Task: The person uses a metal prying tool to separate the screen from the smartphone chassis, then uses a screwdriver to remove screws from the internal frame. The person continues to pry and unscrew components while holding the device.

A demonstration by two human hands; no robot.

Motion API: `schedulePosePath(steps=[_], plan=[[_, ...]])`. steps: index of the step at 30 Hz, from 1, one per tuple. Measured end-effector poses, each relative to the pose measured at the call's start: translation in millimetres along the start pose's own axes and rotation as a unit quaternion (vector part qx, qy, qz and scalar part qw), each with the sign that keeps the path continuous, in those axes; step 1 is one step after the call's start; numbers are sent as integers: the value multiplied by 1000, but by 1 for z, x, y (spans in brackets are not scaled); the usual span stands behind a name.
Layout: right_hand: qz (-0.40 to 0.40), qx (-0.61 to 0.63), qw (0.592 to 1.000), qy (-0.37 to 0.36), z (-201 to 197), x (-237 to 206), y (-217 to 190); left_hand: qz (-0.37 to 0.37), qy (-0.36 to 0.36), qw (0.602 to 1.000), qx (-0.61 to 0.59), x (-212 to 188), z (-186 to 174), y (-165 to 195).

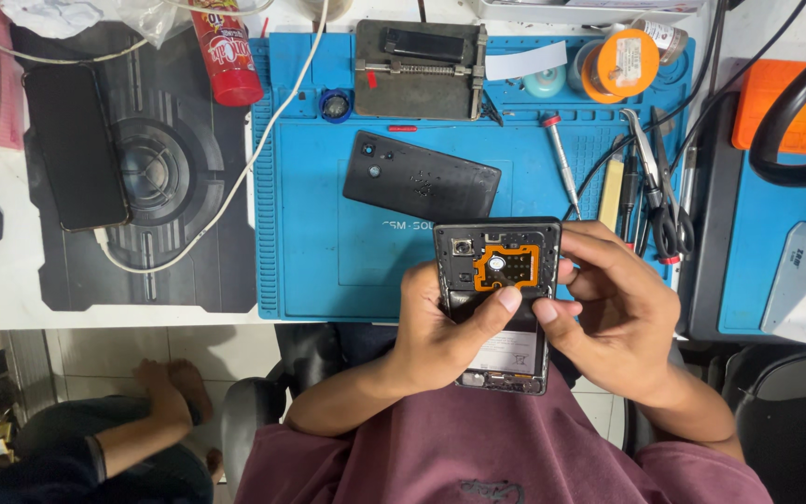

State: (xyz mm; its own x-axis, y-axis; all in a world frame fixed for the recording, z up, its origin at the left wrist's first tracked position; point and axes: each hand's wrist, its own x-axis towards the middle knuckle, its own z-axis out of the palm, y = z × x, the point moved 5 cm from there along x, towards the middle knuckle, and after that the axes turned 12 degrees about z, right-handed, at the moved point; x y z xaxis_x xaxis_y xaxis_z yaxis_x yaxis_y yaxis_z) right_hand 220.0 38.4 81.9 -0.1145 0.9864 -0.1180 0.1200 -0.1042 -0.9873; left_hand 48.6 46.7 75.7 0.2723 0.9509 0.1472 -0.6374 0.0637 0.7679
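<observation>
Nearest me, my forearms come up out of maroon sleeves and meet over my lap. My left hand (440,331) wraps the opened phone (499,299) from its left edge, fingers curled behind it, thumb laid across the middle of its exposed back. My right hand (613,313) cups the right edge, thumb tip pressing in just beside the left thumb, fingers bent around the top corner. Both hands grip the phone; neither is free.

The phone is a dark, rounded rectangle held upright above the near edge of the mat (310,252). Its cover is off: an orange, flat flex piece frames a black plate with a small silver disc near the top, a square camera sits at the upper left, and a pale battery label shows below my thumbs.

Just beyond it, on the ribbed blue mat, the matte black back cover (420,175) lies tilted. To the right, a screwdriver (562,168), tweezers and scissors (666,201) lie close together. Farther off stands a grey metal clamp jig (419,70) and an orange solder spool (619,63). Well to the left, a second phone (75,145) rests on a dark pad.
</observation>
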Motion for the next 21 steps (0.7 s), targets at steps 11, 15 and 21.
schedulePosePath(steps=[11,15,21], plan=[[4,38,999,-16,3,1,1,-18,11,1000,-7,1,-4,-7],[10,37,999,-8,3,1,2,-16,12,1000,-15,1,-3,-8],[20,25,999,0,0,0,3,-31,18,999,-31,1,-3,-6]])
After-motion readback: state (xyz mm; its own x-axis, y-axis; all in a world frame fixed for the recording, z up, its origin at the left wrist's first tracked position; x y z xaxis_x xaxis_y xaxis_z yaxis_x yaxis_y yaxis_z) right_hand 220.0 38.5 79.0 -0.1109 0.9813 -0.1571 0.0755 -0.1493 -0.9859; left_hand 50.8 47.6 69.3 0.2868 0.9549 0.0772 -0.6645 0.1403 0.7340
